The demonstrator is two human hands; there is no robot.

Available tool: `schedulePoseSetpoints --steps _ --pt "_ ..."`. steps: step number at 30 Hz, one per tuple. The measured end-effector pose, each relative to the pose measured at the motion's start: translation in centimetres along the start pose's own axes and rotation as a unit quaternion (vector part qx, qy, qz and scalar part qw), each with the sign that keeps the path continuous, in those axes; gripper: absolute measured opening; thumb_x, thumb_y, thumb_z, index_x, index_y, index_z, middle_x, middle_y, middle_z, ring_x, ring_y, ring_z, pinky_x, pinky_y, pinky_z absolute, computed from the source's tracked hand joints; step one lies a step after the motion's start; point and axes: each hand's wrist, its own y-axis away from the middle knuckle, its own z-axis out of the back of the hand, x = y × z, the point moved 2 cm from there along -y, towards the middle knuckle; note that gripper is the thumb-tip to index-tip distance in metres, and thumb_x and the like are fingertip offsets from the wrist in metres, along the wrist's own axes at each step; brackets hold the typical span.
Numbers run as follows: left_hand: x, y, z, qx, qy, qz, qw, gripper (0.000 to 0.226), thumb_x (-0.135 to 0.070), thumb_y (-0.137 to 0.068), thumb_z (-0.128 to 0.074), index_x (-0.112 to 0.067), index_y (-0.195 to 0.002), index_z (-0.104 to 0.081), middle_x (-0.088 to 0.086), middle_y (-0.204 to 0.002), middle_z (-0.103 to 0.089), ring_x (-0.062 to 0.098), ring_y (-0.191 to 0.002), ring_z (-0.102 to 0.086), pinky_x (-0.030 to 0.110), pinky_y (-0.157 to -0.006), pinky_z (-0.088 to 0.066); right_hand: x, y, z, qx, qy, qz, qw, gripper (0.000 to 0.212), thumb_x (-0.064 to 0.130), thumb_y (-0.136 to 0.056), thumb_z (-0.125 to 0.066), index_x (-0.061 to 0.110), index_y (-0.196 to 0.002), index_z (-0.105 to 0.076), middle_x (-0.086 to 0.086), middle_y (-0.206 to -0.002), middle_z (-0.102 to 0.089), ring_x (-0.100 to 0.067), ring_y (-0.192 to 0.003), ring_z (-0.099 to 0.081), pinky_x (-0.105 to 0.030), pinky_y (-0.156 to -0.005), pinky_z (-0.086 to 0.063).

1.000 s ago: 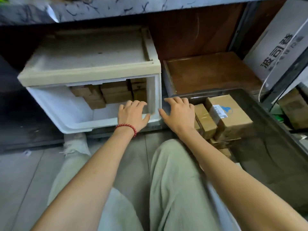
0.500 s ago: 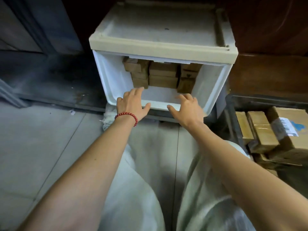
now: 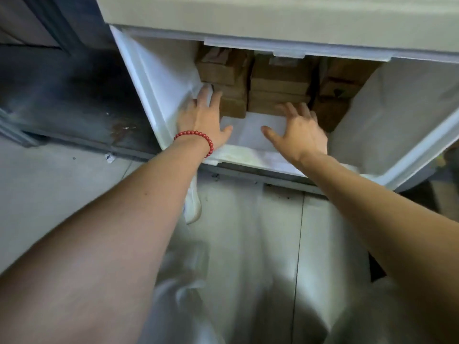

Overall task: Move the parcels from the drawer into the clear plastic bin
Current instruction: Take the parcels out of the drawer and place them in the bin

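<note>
Left hand (image 3: 201, 117): inside the open white drawer (image 3: 397, 115), palm down, fingers straight and slightly spread, holding nothing. Its fingertips (image 3: 207, 94) lie at the foot of the left stack of parcels (image 3: 223, 75), against the side of the lowest box; motion blur, so I cannot tell whether they touch. A red bead bracelet (image 3: 198, 137) sits on that wrist, above the drawer's front edge.

Right hand (image 3: 299, 131): also inside the drawer, palm down, fingers splayed, thumb pointing left, grasping nothing. Its fingertips reach the bottom of the middle stack (image 3: 278, 85). Contact is unclear here too.

Drawer contents: brown cardboard parcels in three stacks, pushed to the back. The right stack (image 3: 340, 88) is just beyond the right hand's outer fingers. The stacks stand close together, several boxes high, with their tops under the beige cabinet top (image 3: 273, 13). The drawer floor between the two hands and the front edge is bare white plastic.

Below: pale trousers (image 3: 248, 244) and grey floor (image 3: 49, 194).
</note>
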Motion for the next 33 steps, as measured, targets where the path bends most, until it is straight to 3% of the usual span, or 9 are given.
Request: schedulePoseSetpoints --steps 6,13,18,21,24,26,30,33 --pt "1.1 -4.3 -1.8 -0.044 0.017 0.044 0.998 0.08 -0.048 -0.086 -0.058 -0.014 -0.146 -0.018 0.016 -0.149 -0.026 0.04 -0.127 -0.04 0.048 -0.094 -0.043 1.9 -4.5 -2.9 0.013 -0.063 0.016 0.998 0.069 0.05 -0.09 -0.057 0.033 -0.148 -0.025 -0.006 -0.151 -0.03 -0.029 -0.136 -0.032 -0.045 -0.096 -0.043" --pt "1.3 -6.3 -2.4 -0.064 0.045 0.038 0.996 0.083 -0.036 -0.088 -0.058 -0.006 -0.148 -0.009 0.023 -0.146 -0.028 0.042 -0.126 -0.041 0.049 -0.096 -0.043 3.9 -7.9 -4.3 0.003 -0.165 0.063 0.984 0.074 0.034 -0.091 -0.062 0.034 -0.151 -0.019 -0.008 -0.15 -0.029 -0.035 -0.124 -0.048 -0.041 -0.096 -0.044" --pt "1.0 -6.5 -2.0 -0.113 0.04 0.031 0.992 0.063 -0.034 -0.091 -0.056 -0.005 -0.141 -0.03 0.024 -0.143 -0.035 0.04 -0.118 -0.048 0.045 -0.089 -0.046 4.8 -8.4 -4.7 0.025 -0.198 0.068 0.977 0.073 0.023 -0.096 -0.056 0.033 -0.153 -0.011 -0.011 -0.149 -0.031 -0.03 -0.122 -0.052 -0.034 -0.101 -0.04" --pt "0.8 -6.8 -2.0 -0.095 0.054 0.05 0.993 0.054 -0.034 -0.091 -0.055 -0.006 -0.134 -0.039 0.02 -0.134 -0.044 0.037 -0.119 -0.046 0.044 -0.093 -0.043 5.6 -8.7 -4.6 0.039 -0.258 0.056 0.964 0.066 0.022 -0.099 -0.048 0.032 -0.153 -0.012 -0.009 -0.145 -0.039 -0.026 -0.122 -0.052 -0.032 -0.102 -0.04" --pt "0.4 -6.8 -1.9 -0.102 0.081 0.041 0.991 0.076 -0.027 -0.085 -0.058 -0.013 -0.149 -0.019 0.016 -0.149 -0.024 0.038 -0.126 -0.039 0.045 -0.101 -0.041 6.3 -9.5 -4.3 0.042 -0.345 -0.004 0.938 0.053 0.034 -0.101 -0.042 0.024 -0.151 -0.025 -0.003 -0.132 -0.053 -0.02 -0.118 -0.054 -0.037 -0.103 -0.044" --pt "0.1 -6.4 -1.8 -0.117 0.084 0.027 0.989 0.085 -0.026 -0.082 -0.06 -0.016 -0.152 -0.012 0.016 -0.149 -0.022 0.039 -0.124 -0.039 0.045 -0.1 -0.041 6.5 -9.8 -4.3 0.04 -0.419 -0.051 0.906 0.058 0.039 -0.1 -0.044 0.025 -0.151 -0.021 -0.001 -0.142 -0.048 -0.022 -0.124 -0.051 -0.041 -0.103 -0.045" --pt "0.5 -5.7 -1.5 -0.144 0.097 0.017 0.985 0.071 -0.024 -0.085 -0.055 -0.019 -0.149 -0.023 0.016 -0.145 -0.028 0.037 -0.125 -0.038 0.041 -0.104 -0.036 5.8 -9.8 -4.0 0.043 -0.554 -0.129 0.822 0.065 0.044 -0.094 -0.053 0.022 -0.148 -0.025 -0.006 -0.144 -0.047 -0.028 -0.129 -0.048 -0.045 -0.107 -0.042" --pt "0.9 -5.4 -0.7 -0.175 0.138 -0.013 0.975 0.057 -0.028 -0.087 -0.044 -0.023 -0.143 -0.035 0.011 -0.14 -0.037 0.032 -0.119 -0.046 0.038 -0.096 -0.041 5.0 -9.5 -3.4 0.092 -0.584 -0.174 0.787 0.044 0.049 -0.089 -0.06 0.017 -0.117 -0.048 -0.014 -0.123 -0.064 -0.03 -0.114 -0.061 -0.049 -0.105 -0.044"
